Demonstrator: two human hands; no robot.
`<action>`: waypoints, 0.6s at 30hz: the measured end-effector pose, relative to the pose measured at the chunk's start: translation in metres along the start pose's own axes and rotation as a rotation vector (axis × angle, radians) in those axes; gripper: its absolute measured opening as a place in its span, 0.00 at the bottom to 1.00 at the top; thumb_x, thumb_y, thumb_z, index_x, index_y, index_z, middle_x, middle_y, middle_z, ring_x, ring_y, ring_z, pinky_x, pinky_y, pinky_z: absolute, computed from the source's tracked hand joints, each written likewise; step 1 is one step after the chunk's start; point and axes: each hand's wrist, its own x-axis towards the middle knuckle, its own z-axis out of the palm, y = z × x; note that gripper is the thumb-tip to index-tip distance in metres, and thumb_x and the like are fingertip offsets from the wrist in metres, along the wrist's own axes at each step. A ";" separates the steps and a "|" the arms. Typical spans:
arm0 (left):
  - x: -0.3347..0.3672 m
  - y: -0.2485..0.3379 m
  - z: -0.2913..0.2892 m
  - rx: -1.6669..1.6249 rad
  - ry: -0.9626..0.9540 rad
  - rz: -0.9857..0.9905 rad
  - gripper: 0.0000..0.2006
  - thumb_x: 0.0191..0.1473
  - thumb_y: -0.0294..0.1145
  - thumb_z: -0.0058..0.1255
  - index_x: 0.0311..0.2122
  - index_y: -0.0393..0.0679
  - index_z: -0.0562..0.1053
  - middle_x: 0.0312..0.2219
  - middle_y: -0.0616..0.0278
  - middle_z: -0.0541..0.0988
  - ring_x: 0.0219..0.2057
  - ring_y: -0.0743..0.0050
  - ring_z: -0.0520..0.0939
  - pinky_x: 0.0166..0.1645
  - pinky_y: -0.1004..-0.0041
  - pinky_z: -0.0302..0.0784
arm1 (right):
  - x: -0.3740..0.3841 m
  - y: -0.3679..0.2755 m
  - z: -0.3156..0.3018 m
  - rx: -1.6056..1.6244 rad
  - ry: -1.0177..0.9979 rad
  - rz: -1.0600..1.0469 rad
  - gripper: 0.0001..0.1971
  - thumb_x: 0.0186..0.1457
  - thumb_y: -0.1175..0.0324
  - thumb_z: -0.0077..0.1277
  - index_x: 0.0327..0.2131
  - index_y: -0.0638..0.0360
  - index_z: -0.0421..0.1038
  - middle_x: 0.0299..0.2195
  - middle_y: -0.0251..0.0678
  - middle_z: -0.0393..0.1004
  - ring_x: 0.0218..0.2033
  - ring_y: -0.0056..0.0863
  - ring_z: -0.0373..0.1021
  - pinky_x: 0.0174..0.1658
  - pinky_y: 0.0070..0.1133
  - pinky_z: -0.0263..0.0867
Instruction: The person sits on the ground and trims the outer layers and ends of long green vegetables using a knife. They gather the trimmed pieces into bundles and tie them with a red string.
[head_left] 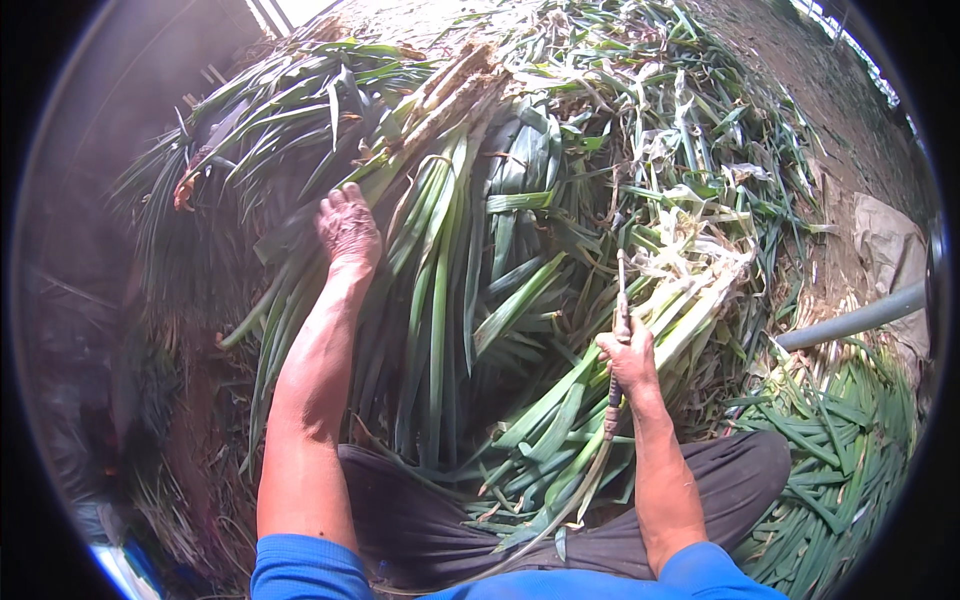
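My left hand (349, 232) reaches out over the long green leaves of a heap of green onions (440, 210), its fingers stretched forward and a little apart, with nothing plainly held. The leaves beside it are smeared by motion. My right hand (632, 362) is closed around a slim air blow gun (622, 305), whose thin nozzle points up and away from me. A hose (590, 480) runs from its lower end down across my lap. Under and beside the right hand lies a bundle of green onions (690, 290) with pale stalks at the far end and green leaves towards my lap.
Stripped leaves and pale skins (690, 130) cover the ground ahead. At the right lies another pile of green onions (840, 450), near a grey pipe (855, 318) and a beige sack (888, 250). My crossed legs (735, 475) are close below the hands.
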 end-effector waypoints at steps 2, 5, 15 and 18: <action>0.001 -0.004 0.002 -0.041 -0.010 -0.067 0.19 0.51 0.27 0.53 0.49 0.42 0.70 0.45 0.51 0.75 0.50 0.52 0.75 0.53 0.52 0.71 | -0.001 0.006 0.002 -0.011 -0.005 0.029 0.16 0.49 0.71 0.59 0.40 0.63 0.67 0.25 0.29 0.69 0.21 0.18 0.70 0.21 0.18 0.65; -0.013 -0.012 0.001 0.046 -0.089 0.009 0.11 0.53 0.30 0.52 0.42 0.43 0.77 0.42 0.51 0.76 0.47 0.50 0.77 0.52 0.48 0.70 | -0.004 0.002 0.010 0.043 -0.010 0.055 0.13 0.46 0.69 0.59 0.31 0.62 0.64 0.22 0.29 0.67 0.20 0.20 0.68 0.27 0.21 0.69; 0.011 -0.020 -0.107 -0.033 -0.184 0.245 0.18 0.45 0.34 0.60 0.41 0.36 0.73 0.38 0.44 0.81 0.39 0.46 0.84 0.45 0.57 0.81 | -0.027 -0.025 0.016 0.529 -0.464 0.337 0.20 0.52 0.68 0.63 0.45 0.56 0.64 0.25 0.30 0.71 0.21 0.20 0.72 0.23 0.19 0.69; 0.020 0.001 -0.183 -0.283 -0.345 0.236 0.21 0.46 0.39 0.59 0.42 0.33 0.73 0.36 0.42 0.81 0.35 0.47 0.84 0.44 0.58 0.80 | -0.037 -0.035 0.016 0.508 -0.577 0.227 0.25 0.51 0.70 0.63 0.51 0.59 0.63 0.29 0.32 0.72 0.25 0.24 0.74 0.29 0.22 0.73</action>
